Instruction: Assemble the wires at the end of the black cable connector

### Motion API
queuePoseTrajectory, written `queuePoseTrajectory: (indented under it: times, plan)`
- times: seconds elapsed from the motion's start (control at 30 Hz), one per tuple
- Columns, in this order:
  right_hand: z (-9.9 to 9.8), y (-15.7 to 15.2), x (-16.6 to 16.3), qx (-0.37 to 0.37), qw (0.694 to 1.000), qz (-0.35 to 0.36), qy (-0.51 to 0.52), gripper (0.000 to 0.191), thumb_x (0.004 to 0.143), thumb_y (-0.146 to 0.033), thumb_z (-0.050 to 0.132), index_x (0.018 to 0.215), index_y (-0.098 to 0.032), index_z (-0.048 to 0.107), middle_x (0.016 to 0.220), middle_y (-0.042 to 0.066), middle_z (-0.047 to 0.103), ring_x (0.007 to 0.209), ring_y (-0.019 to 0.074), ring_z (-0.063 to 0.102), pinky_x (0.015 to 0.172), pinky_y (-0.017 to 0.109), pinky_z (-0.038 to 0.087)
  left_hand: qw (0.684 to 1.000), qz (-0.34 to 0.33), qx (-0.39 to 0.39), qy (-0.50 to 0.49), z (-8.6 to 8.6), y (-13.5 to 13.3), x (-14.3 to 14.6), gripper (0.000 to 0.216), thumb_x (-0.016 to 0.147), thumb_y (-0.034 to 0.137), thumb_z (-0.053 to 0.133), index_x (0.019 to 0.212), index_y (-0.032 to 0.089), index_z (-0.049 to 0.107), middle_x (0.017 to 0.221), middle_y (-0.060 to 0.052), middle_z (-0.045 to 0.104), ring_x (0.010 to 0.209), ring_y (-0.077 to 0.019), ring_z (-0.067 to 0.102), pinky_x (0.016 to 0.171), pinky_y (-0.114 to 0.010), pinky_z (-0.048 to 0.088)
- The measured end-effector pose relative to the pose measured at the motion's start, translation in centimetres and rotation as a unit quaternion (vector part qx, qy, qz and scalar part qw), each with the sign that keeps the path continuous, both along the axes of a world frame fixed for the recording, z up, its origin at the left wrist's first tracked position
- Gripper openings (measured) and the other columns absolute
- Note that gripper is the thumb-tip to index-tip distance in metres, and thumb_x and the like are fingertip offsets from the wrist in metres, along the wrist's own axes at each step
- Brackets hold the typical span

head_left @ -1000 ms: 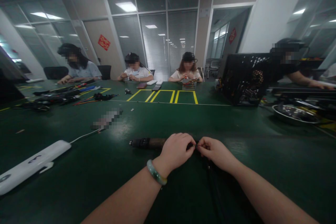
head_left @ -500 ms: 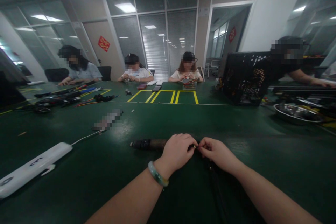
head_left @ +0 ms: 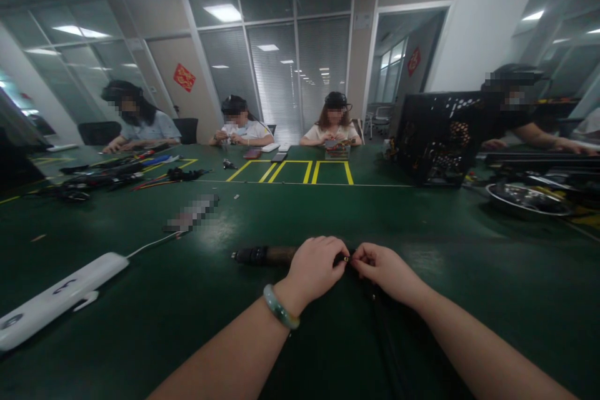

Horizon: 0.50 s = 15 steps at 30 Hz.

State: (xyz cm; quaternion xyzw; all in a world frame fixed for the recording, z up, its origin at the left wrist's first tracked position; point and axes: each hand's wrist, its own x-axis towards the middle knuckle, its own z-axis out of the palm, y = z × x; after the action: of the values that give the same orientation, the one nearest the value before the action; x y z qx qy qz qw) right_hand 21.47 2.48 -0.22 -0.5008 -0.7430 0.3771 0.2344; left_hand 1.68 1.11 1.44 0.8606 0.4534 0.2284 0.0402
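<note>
My left hand (head_left: 319, 265), with a green bangle on the wrist, is closed in a pinch on a small brass-coloured piece (head_left: 346, 259). Against it, my right hand (head_left: 382, 270) pinches with thumb and forefinger; what lies between those fingertips is too small to make out. Behind my left hand a dark cylindrical tool (head_left: 267, 255) with a narrow metal tip lies on the table, its right part hidden by the hand. Below my right hand a long dark strip (head_left: 382, 331) runs towards me, bearing a small shiny spot.
A white power strip (head_left: 65, 300) with a cable lies at left, near a blurred-out flat object (head_left: 192, 212). Cables and tools (head_left: 103, 175) are heaped at far left. A black computer case (head_left: 435, 140) and a metal bowl (head_left: 527, 201) stand at right. Several people sit around the green table (head_left: 281, 219).
Both hands stay together in nearly the same pinch, with only slight finger movement. The whole view has shifted a little. At far right, the person's other hand now shows beside the computer case.
</note>
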Motion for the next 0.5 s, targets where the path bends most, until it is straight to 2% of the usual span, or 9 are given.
queuePoseTrajectory:
  times: [0.5]
  plan:
    - [-1.0,0.5,0.0,0.002,1.0,0.004,0.018,0.017,0.087,-0.033,0.054,0.088,-0.019,0.062,0.074,0.0,0.067,0.065,0.0145,0.061,0.057,0.023,0.041,1.0,0.003,0.004,0.001,-0.1,0.0,0.0,0.01,0.085,0.022,0.058,0.094,0.023,0.061,0.096,0.001,0.065,0.092,-0.0192,0.059,0.083,-0.035,0.044]
